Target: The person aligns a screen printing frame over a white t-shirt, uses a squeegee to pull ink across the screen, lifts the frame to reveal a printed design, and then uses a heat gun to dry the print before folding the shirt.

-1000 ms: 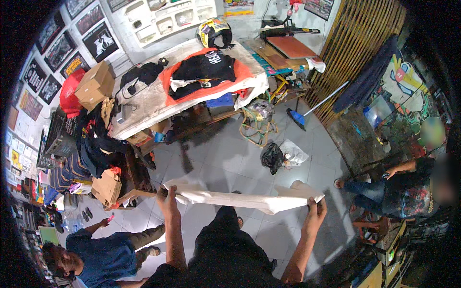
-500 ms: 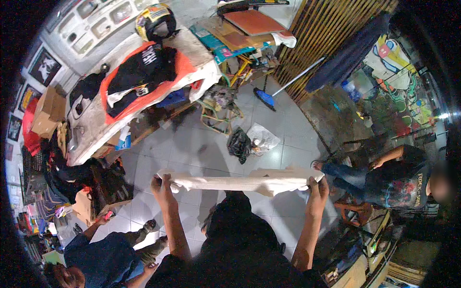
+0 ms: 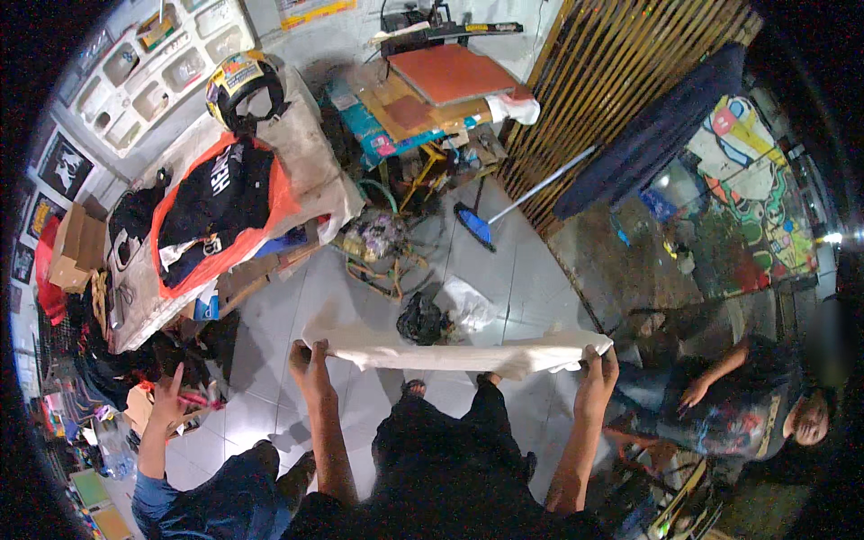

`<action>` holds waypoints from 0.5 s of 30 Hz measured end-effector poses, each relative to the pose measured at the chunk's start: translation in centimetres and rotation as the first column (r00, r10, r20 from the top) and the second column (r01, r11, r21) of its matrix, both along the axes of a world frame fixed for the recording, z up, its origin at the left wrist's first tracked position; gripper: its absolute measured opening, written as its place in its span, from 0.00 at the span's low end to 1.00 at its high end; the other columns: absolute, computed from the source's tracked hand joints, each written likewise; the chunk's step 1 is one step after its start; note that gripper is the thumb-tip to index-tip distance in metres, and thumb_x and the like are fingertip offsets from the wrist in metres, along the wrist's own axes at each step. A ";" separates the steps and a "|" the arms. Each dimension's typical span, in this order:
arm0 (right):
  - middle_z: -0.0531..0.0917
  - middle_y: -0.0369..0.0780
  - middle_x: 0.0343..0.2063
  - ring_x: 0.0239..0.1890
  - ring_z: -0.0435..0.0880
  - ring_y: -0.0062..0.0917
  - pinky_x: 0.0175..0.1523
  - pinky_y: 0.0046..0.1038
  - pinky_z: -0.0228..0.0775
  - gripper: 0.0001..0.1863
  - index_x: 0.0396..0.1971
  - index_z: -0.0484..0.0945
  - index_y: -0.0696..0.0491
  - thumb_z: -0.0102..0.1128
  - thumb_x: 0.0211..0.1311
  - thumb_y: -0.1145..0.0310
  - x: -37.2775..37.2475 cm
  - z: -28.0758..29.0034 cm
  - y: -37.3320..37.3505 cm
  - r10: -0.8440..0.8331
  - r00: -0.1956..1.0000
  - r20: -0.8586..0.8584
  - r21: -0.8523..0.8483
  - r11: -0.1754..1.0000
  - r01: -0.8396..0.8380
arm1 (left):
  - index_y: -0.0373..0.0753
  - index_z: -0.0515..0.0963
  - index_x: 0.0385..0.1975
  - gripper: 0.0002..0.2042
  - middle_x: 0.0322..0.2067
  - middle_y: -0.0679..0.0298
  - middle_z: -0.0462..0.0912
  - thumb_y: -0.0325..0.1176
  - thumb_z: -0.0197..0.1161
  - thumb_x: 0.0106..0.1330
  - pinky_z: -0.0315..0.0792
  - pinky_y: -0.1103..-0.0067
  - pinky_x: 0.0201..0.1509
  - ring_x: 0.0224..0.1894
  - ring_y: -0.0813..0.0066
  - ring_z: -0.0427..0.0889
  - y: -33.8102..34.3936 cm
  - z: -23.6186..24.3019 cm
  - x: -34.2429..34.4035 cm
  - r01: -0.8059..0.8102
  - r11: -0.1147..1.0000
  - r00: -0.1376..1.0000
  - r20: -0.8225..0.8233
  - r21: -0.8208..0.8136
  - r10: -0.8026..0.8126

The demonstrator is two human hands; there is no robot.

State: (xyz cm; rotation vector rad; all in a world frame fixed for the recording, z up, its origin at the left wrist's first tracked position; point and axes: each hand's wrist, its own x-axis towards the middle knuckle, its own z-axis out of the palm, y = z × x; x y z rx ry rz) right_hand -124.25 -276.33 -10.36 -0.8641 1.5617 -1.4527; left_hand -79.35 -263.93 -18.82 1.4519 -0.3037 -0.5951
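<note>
A cream-white piece of cloth (image 3: 450,357), perhaps a garment, stretches sideways in front of my body like a long narrow band. My left hand (image 3: 313,369) pinches its left end between thumb and fingers. At the opposite end, my right hand (image 3: 596,373) grips the cloth's corner the same way. Between the hands the fabric hangs almost straight, with loose folds toward the right, and its lower part is hard to make out from above. Both forearms reach forward from the lower edge.
On the floor ahead lie a black plastic bag (image 3: 421,319) and a pale bag (image 3: 468,304). A blue broom (image 3: 477,225) stands beyond. One person (image 3: 211,486) is at my left, another (image 3: 720,396) at my right. A table (image 3: 315,180) bears dark clothing and a helmet (image 3: 243,90).
My view has shifted, showing more of the back wall and my feet below the cloth. The person on the left has raised a hand. I still hold the cloth by both ends.
</note>
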 end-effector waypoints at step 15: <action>0.81 0.41 0.58 0.61 0.79 0.31 0.68 0.36 0.69 0.21 0.60 0.80 0.59 0.66 0.68 0.71 -13.0 -2.8 -30.4 0.289 0.947 0.143 0.055 0.953 -0.299 | 0.33 0.78 0.44 0.10 0.42 0.62 0.83 0.30 0.67 0.67 0.77 0.73 0.51 0.46 0.71 0.82 -16.2 3.2 -20.7 -0.420 0.905 0.904 -0.062 0.069 0.424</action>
